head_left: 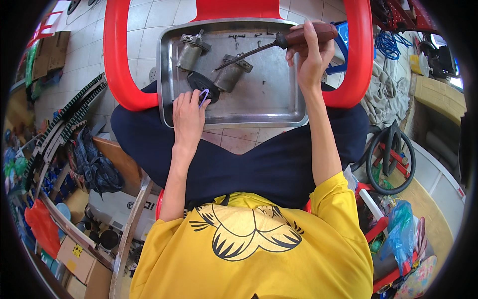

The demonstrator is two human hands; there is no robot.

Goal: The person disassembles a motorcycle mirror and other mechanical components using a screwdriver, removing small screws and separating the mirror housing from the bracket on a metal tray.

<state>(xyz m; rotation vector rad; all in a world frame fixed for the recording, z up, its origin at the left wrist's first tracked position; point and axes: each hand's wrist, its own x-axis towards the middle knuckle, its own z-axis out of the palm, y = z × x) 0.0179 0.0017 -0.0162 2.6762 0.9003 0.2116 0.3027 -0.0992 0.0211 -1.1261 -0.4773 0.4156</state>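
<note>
My right hand (pixel 314 57) is wrapped round the brown-red handle of a screwdriver (pixel 259 50). Its long dark shaft slants down to the left, with the tip over a grey metal motor (pixel 229 77). My left hand (pixel 188 115), fingers bent, is at the left front of a metal tray (pixel 269 120). By its thumb side a thin purple loop (pixel 203 95) stands out, seemingly pinched in the fingers. Just beyond lies a black oval cover (pixel 201 83), partly hidden by that hand. A second grey cylindrical motor (pixel 190 54) rests at the tray's far left.
Several small dark screws (pixel 238 36) lie in the tray's far part. A red plastic chair (pixel 117 55) surrounds the tray on its far side and flanks. Blue cable (pixel 393 46) and a black tube (pixel 368 172) are at the right; a cardboard box (pixel 79 259) stands lower left.
</note>
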